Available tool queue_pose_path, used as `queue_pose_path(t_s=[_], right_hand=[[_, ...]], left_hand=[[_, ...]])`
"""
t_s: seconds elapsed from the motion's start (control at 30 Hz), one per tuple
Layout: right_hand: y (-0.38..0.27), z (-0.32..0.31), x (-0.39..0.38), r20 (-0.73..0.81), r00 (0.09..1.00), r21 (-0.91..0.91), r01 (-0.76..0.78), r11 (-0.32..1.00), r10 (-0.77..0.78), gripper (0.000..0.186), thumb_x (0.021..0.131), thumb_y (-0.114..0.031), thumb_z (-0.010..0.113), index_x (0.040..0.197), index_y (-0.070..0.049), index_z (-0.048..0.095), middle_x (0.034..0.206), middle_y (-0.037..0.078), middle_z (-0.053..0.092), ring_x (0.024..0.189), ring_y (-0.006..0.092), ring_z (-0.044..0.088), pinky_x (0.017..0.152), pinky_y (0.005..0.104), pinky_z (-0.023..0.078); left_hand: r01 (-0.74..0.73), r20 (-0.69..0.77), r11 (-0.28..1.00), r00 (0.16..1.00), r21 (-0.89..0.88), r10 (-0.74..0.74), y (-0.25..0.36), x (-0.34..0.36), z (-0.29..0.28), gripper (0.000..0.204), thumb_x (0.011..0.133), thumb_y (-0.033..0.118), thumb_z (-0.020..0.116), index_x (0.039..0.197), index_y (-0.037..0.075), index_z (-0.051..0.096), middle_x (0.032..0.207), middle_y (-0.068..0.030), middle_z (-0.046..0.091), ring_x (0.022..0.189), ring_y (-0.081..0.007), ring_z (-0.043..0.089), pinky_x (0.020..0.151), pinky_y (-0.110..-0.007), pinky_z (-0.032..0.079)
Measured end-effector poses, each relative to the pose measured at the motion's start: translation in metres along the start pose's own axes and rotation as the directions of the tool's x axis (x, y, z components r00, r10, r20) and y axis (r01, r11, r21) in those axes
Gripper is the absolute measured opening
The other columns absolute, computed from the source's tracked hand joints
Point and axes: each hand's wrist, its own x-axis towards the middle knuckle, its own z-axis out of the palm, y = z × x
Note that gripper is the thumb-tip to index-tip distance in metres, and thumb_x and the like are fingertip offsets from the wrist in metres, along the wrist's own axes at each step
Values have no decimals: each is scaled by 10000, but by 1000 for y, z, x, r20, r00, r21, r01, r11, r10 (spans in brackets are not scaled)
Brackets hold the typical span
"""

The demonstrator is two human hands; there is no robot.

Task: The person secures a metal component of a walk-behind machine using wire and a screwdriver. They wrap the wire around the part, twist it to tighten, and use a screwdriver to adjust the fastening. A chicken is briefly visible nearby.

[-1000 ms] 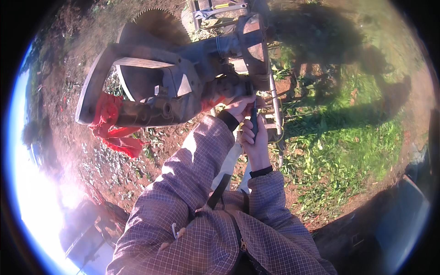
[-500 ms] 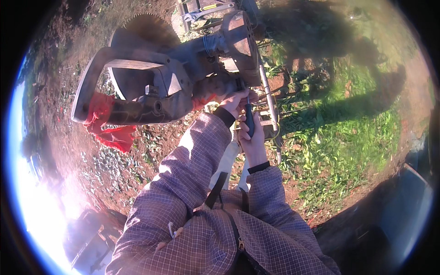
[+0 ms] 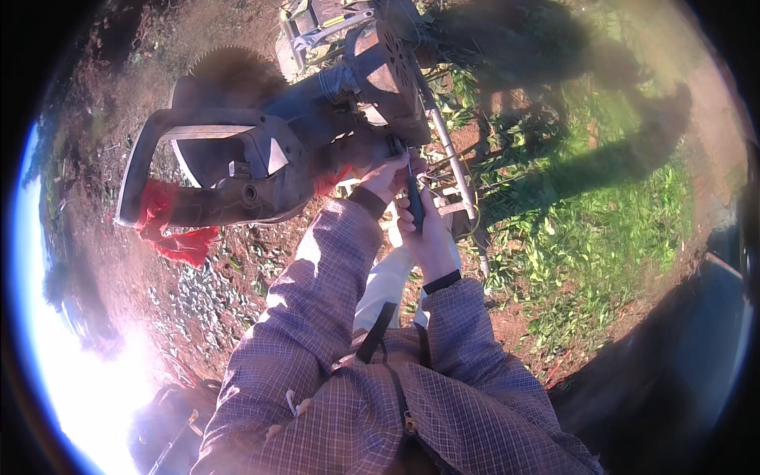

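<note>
A worn dark circular saw (image 3: 289,166) fills the upper left, its toothed blade (image 3: 237,67) at the far side and its looped handle wrapped with red cloth (image 3: 176,244). My right hand (image 3: 430,241) is closed around the dark handle of a screwdriver (image 3: 414,196), whose shaft points up at the underside of the saw's motor housing (image 3: 384,67). My left hand (image 3: 384,178) is beside the screwdriver's tip, fingers bent together against the housing's lower end. What its fingertips pinch, if anything, is hidden by the hand and shadow.
An adjustable wrench (image 3: 336,30) lies on a metal frame (image 3: 443,134) behind and right of the saw. A thin yellow wire (image 3: 477,214) hangs by the frame. Leafy green plants (image 3: 586,253) cover the ground at right; a bluish panel (image 3: 712,340) stands at far right.
The saw, frame and both hands have shifted slightly left in the picture, apparently with the head's movement. The screwdriver stays in my right hand, still pointed at the motor housing.
</note>
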Motion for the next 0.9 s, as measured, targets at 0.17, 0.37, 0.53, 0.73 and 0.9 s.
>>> queue_pose_path(t_s=[0.17, 0.37, 0.53, 0.73, 0.9], right_hand=[[-5, -1, -26, 4, 990, -666, 105, 738, -138, 314, 1087, -387, 489, 1026, -91, 577, 710, -17, 550, 523, 67, 482, 428, 225, 333], [-36, -23, -89, -8, 996, -763, 50, 644, -87, 293, 1076, -360, 511, 1078, -86, 615, 735, -29, 567, 538, 63, 477, 495, 245, 353], [-108, 12, -98, -124, 935, -879, 51, 475, -331, 195, 991, -260, 695, 1022, -89, 607, 689, -44, 536, 564, 61, 494, 538, 222, 373], [-191, 41, -51, -61, 864, -893, 177, 414, -500, 230, 1009, -295, 684, 923, -88, 632, 653, -63, 520, 544, 41, 449, 519, 223, 342], [-234, 65, 45, 11, 916, -935, 151, 319, -402, 266, 988, -317, 718, 940, -56, 694, 712, -36, 618, 556, 28, 528, 503, 197, 386]], left_hand=[[-38, -94, 889, 991, 457, 91, 1, 10, -8, 327, 1056, 255, 593, 1207, -24, 675, 1132, -85, 746, 1006, -175, 714, 940, -327, 550], [-356, -75, 455, 716, 816, 694, 4, -15, 26, 363, 917, 163, 747, 1254, 60, 661, 978, -61, 724, 893, -169, 693, 785, -323, 568], [-585, -112, 387, 450, 713, 886, 12, -12, 61, 820, 817, 6, 785, 1515, -13, 355, 1385, -213, 511, 1235, -310, 582, 1094, -393, 467], [-410, -96, 175, 205, 895, 974, 49, -50, 137, 878, 842, -4, 733, 1579, -10, 257, 1528, -247, 323, 1435, -399, 336, 1201, -488, 287], [-352, -156, 234, 238, 906, 959, 101, -36, 158, 991, 867, 166, 780, 1614, -21, 157, 1631, -250, 238, 1497, -410, 281, 1219, -515, 257]])
